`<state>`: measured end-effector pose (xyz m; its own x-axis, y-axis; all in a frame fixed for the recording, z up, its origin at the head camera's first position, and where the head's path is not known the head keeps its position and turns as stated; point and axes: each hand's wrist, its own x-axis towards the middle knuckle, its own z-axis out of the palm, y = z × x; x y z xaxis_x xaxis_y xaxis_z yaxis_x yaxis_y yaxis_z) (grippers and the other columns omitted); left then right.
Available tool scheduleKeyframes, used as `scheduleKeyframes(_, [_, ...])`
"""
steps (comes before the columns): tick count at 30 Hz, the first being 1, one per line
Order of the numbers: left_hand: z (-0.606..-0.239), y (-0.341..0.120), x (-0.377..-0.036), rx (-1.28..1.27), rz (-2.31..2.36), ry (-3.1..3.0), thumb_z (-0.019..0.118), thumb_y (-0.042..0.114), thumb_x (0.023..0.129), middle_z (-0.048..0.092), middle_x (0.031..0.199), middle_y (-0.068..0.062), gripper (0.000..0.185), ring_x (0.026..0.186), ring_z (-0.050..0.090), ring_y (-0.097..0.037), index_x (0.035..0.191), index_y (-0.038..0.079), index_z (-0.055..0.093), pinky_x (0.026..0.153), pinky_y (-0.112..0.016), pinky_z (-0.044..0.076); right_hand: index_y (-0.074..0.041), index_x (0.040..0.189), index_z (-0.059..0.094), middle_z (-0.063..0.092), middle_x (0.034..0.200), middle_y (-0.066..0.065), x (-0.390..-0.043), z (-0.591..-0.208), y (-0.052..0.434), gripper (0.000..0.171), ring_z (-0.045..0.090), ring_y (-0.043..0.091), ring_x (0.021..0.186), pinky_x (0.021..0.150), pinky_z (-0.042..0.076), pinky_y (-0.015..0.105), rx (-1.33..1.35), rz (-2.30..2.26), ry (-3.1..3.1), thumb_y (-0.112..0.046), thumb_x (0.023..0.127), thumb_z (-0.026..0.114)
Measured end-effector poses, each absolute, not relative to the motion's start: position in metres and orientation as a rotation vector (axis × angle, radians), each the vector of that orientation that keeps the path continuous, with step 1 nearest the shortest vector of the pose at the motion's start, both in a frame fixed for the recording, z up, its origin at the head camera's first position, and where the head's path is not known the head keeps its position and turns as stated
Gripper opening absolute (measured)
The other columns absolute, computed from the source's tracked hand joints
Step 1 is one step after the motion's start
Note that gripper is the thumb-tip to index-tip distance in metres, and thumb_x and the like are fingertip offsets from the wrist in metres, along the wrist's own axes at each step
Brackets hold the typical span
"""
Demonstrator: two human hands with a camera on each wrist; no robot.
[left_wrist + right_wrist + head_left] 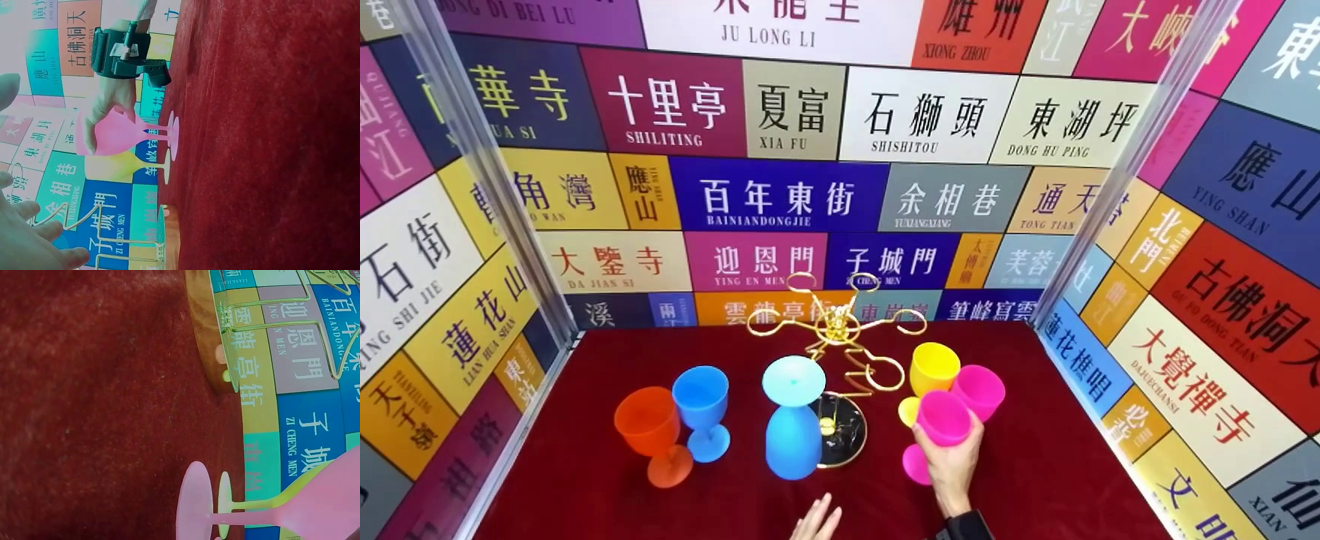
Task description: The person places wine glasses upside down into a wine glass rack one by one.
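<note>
My right hand (952,457) grips a pink goblet (944,418) round its bowl, foot down. A second pink goblet (981,391) and a yellow goblet (934,367) stand upright right behind it. In the left wrist view my right hand (115,98) has thumb and fingers about the pink bowl (115,135). My left hand (816,519) is at the front middle with fingers extended, holding nothing. Ahead of it a blue goblet (793,446) hangs upside down at the gold wire rack (838,328), its pale foot uppermost, hiding part of the rack.
To the left, an orange goblet (646,421) and another blue goblet (700,397) stand upright on the dark red cloth (585,465). The rack has a round black base (847,431) and several looped arms. Panels with colourful place-name signs (780,195) enclose the table's back and sides.
</note>
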<state>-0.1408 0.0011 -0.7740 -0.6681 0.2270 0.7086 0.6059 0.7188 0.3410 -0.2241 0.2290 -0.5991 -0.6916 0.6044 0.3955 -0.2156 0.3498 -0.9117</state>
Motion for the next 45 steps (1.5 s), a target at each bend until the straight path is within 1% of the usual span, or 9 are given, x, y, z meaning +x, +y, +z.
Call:
scheduleKeyframes(4, [-0.797,0.001,-0.147,-0.631,-0.776,-2.301,0.063,0.039,0.083,0.038,0.149,0.002,0.063,0.143,0.021,-0.002,0.141,0.026,0.041,0.081,-0.048,0.052,-0.008,0.131,0.041,0.058,0.118,0.012,-0.222,-0.599,0.23,0.089,0.05,0.007,0.099,0.088,0.038,0.026,-0.358,1.428,-1.9,-0.01,0.055,0.088])
scheduleKeyframes(7, [-0.792,0.0,-0.145,-0.63,-0.776,-2.299,0.064,0.038,0.082,0.037,0.15,0.003,0.064,0.142,0.021,-0.001,0.141,0.026,0.041,0.082,-0.046,0.052,-0.009,0.132,0.04,0.057,0.118,0.011,-0.219,-0.597,0.231,0.088,0.049,0.004,0.098,0.088,0.038,0.026,-0.344,1.473,-1.881,-0.008,0.057,0.087])
scheduleKeyframes(10, [-0.761,-0.003,-0.136,-0.63,-0.758,-2.277,0.063,0.039,0.083,0.035,0.15,0.007,0.059,0.142,0.021,0.001,0.138,0.025,0.045,0.086,-0.04,0.051,-0.009,0.133,0.039,0.056,0.117,0.008,-0.215,-0.594,0.231,0.088,0.049,0.001,0.097,0.088,0.037,0.023,-0.314,1.523,-1.845,-0.004,0.058,0.085])
scheduleKeyframes(14, [-0.697,-0.003,-0.122,-0.611,-0.708,-2.172,0.047,0.047,0.092,0.034,0.15,0.012,0.049,0.141,0.021,0.004,0.135,0.024,0.049,0.084,-0.033,0.051,-0.007,0.134,0.038,0.054,0.118,0.005,-0.21,-0.584,0.231,0.088,0.051,0.0,0.098,0.087,0.038,0.016,-0.26,1.582,-1.786,0.0,0.059,0.084])
scheduleKeyframes(18, [-0.641,0.001,-0.107,-0.581,-0.757,-2.06,0.038,0.052,0.095,0.046,0.143,0.006,0.049,0.138,0.029,0.002,0.132,0.023,0.051,0.083,-0.031,0.05,-0.003,0.134,0.037,0.053,0.121,0.012,-0.201,-0.571,0.229,0.087,0.053,0.008,0.101,0.086,0.041,0.014,-0.202,1.649,-1.729,0.006,0.061,0.081])
scheduleKeyframes(22, [-0.614,0.005,-0.098,-0.559,-0.831,-2.055,0.035,0.056,0.095,0.056,0.134,-0.002,0.053,0.135,0.038,-0.002,0.132,0.022,0.052,0.092,-0.028,0.045,0.003,0.134,0.036,0.053,0.12,0.021,-0.188,-0.554,0.223,0.085,0.054,0.016,0.101,0.084,0.043,0.015,-0.163,1.674,-1.71,0.011,0.06,0.079])
scheduleKeyframes(28, [-0.61,0.011,-0.098,-0.545,-0.82,-2.068,0.031,0.059,0.094,0.056,0.134,0.0,0.057,0.123,0.053,-0.015,0.133,0.023,0.052,0.101,-0.025,0.039,0.009,0.13,0.037,0.057,0.113,0.01,-0.173,-0.541,0.217,0.082,0.057,0.009,0.097,0.083,0.046,0.013,-0.099,1.69,-1.667,0.014,0.059,0.078])
scheduleKeyframes(31, [-0.609,0.014,-0.099,-0.539,-0.804,-2.07,0.028,0.061,0.093,0.056,0.134,0.003,0.058,0.117,0.057,-0.019,0.133,0.025,0.051,0.1,-0.024,0.041,0.012,0.128,0.037,0.057,0.112,0.012,-0.169,-0.54,0.216,0.08,0.058,0.012,0.097,0.083,0.047,0.015,-0.034,1.716,-1.621,0.016,0.059,0.076])
scheduleKeyframes(45, [-0.614,0.016,-0.101,-0.545,-0.781,-2.111,0.026,0.061,0.094,0.061,0.128,0.0,0.058,0.118,0.055,-0.018,0.135,0.026,0.048,0.091,-0.031,0.048,0.009,0.13,0.037,0.056,0.115,0.017,-0.153,-0.548,0.218,0.079,0.057,0.02,0.1,0.082,0.049,0.017,0.005,1.8,-1.512,0.019,0.06,0.073])
